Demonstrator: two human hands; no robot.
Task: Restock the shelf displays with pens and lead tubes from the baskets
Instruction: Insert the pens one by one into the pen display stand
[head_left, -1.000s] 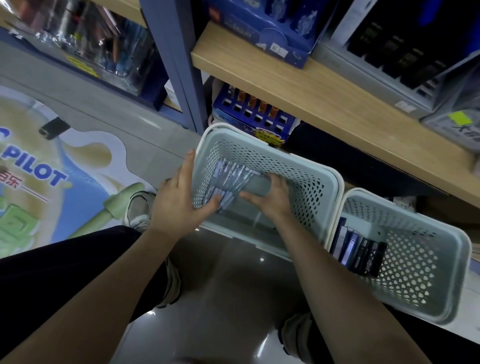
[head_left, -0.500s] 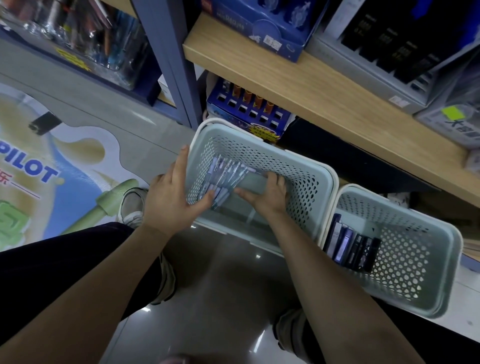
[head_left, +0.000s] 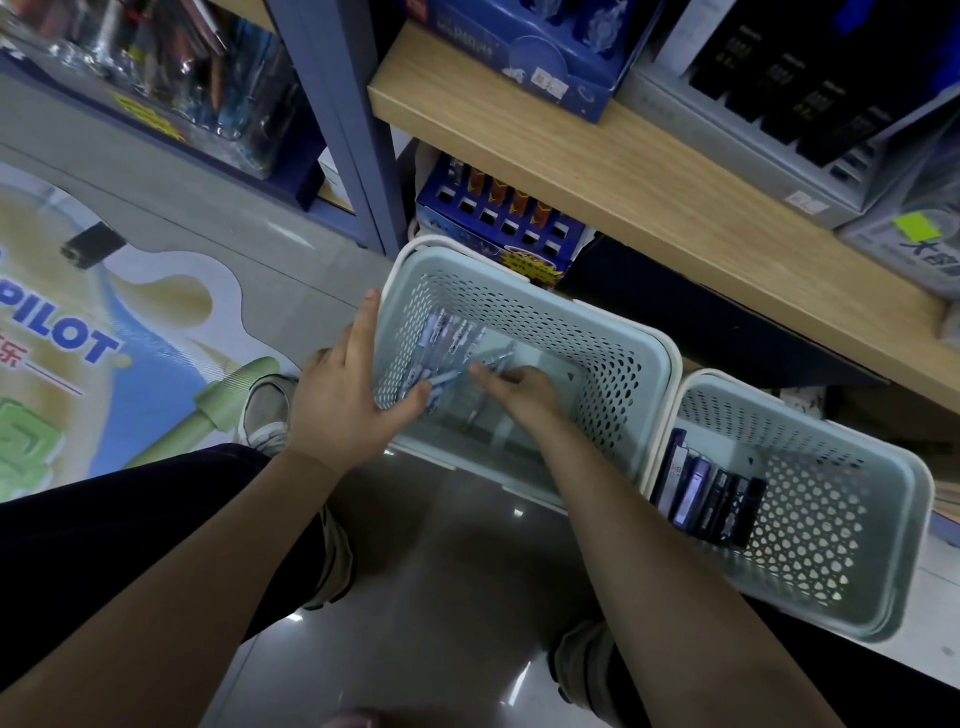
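Two pale green perforated baskets stand on the floor under a wooden shelf (head_left: 649, 171). The left basket (head_left: 613, 343) holds a bundle of packaged pens (head_left: 447, 348). My left hand (head_left: 343, 395) rests over the basket's left wall, thumb inside pressing against the pens. My right hand (head_left: 519, 389) is down inside the basket, fingers closed on the pens at its bottom. The right basket (head_left: 841, 499) holds a row of dark lead tubes (head_left: 711, 493) along its left wall.
A blue display box (head_left: 509, 218) with slots sits on the low shelf behind the left basket. Blue and grey display boxes stand on the wooden shelf above. A blue upright post (head_left: 343, 119) is at the left. My shoes and legs are on the glossy floor.
The view has shifted slightly. My right hand has slid left and lower in the basket toward the pen bundle; my left hand stays on the basket wall.
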